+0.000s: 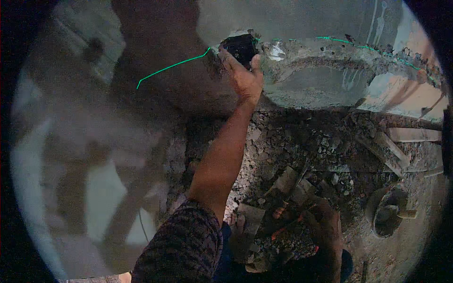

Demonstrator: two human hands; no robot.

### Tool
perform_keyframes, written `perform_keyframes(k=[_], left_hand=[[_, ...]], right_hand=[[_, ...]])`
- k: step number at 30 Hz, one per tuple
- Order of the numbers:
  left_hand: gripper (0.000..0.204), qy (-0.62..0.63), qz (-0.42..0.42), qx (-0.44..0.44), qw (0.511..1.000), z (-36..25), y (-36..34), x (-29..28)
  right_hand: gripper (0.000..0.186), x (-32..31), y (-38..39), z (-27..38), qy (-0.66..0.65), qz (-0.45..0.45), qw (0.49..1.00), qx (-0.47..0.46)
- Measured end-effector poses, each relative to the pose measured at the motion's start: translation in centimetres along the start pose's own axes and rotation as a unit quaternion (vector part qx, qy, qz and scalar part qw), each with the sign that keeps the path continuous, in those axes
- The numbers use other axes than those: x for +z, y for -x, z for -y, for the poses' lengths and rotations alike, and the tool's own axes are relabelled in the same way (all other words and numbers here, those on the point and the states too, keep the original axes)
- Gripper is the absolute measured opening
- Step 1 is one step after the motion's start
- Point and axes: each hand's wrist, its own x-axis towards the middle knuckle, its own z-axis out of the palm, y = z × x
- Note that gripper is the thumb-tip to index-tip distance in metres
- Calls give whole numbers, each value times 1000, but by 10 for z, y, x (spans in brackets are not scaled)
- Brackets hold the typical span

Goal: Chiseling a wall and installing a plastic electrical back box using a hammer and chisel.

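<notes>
My left hand [246, 81] reaches up to the wall, thumb on the right and fingers on the left of a black box [239, 48]. The box looks like an electrical back box and sits in a rough-edged hole in the wall [302, 92]. My fingers hide part of its lower edge. Low on the right, my right hand [323, 214] is in shadow over the rubble, its fingers curled. What it grips is too dark to name. Orange-red pieces [283, 231] show just left of that hand.
A green laser line [174, 64] crosses the wall at box height. A chiselled channel [330, 54] runs right from the hole. Rubble [264, 141] and flat grey slabs [252, 214] cover the floor. At right lie boards [415, 135] and a round bucket [389, 210] with a wooden-handled tool [406, 214].
</notes>
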Motion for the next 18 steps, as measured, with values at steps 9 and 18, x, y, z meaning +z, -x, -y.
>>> perform_keyframes(k=[9,18], left_hand=[[100,-16,21,-50,998,0,2,2],[102,-4,36,-51,998,-6,0,-3]], right_hand=[[48,0,-3,7,81,-6,997,-3],[49,1,-1,6,9,-3,1000,20]])
